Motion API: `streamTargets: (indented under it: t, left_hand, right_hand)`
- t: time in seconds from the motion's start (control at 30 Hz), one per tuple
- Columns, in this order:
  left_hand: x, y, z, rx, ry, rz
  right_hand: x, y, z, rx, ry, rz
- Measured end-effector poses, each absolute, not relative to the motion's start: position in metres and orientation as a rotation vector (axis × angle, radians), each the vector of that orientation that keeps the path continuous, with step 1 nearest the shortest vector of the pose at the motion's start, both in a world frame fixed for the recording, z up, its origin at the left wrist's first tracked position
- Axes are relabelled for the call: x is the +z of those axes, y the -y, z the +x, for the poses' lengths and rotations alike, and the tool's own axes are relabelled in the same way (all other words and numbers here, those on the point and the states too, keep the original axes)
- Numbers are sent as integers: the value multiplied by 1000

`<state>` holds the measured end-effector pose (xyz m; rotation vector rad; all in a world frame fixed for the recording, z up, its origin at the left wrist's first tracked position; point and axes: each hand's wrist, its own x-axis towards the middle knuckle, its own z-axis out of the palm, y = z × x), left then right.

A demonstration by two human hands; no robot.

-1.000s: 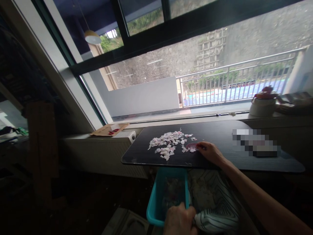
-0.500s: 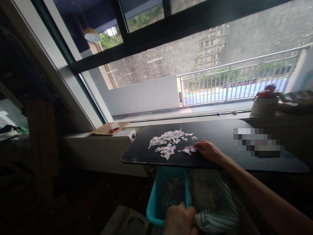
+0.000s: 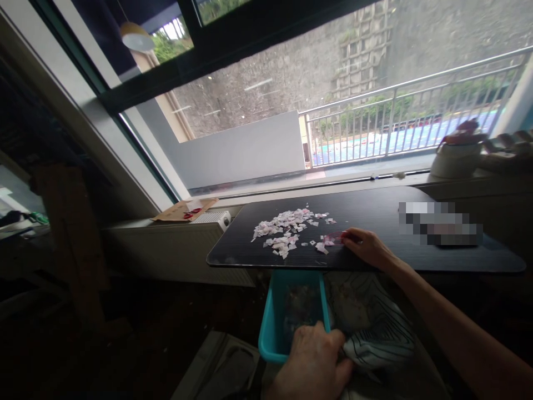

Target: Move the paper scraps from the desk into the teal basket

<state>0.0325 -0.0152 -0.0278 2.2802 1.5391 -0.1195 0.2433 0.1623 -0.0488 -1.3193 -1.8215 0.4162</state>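
On the dark tabletop [image 3: 375, 211] lies a heap of small torn-looking paper scraps [image 3: 287, 222], white with pink. My right hand [image 3: 366, 244] is closed on a see-through pinkish-red flat piece [image 3: 336, 238], its far end touching a few scraps at the heap's right side. What kind of thing this piece is, I cannot make out. Below the table's front edge stands a turquoise plastic bin [image 3: 266, 333] with dim litter inside. My left hand [image 3: 312, 361] is wrapped round the bin's near right rim, with its fingers partly hidden.
Patterned cloth [image 3: 383, 339] lies over my lap beside the bin. A radiator [image 3: 175, 250] runs left of the table, with brown paper and red scissors [image 3: 192, 213] on top. A pale pot [image 3: 456, 158] stands on the sill; a blurred-out item lies at the table's right.
My right hand has moved slightly right, and more of the pinkish piece shows beyond its fingers. My left hand stays on the bin. The whole view has shifted a little.
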Motion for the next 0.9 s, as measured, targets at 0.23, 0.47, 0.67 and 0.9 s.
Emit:
streamTargets:
  t: [0.23,0.47,0.67,0.9]
  left_hand:
    - [-30,9,23,-59,-1543,2308]
    - [-28,4,18,69,-1577,2260]
    - [-40,2,24,1,-1497,2349]
    - [-37,7,32,-2,-1415,2488]
  right_hand:
    - [-53,-163,242,482,1812,-1227]
    - [-60,-168,245,437,1816,-1230]
    - [-58,-166,245,400,1828,-1249]
    - [-55,-164,244,372,1833,-1250]
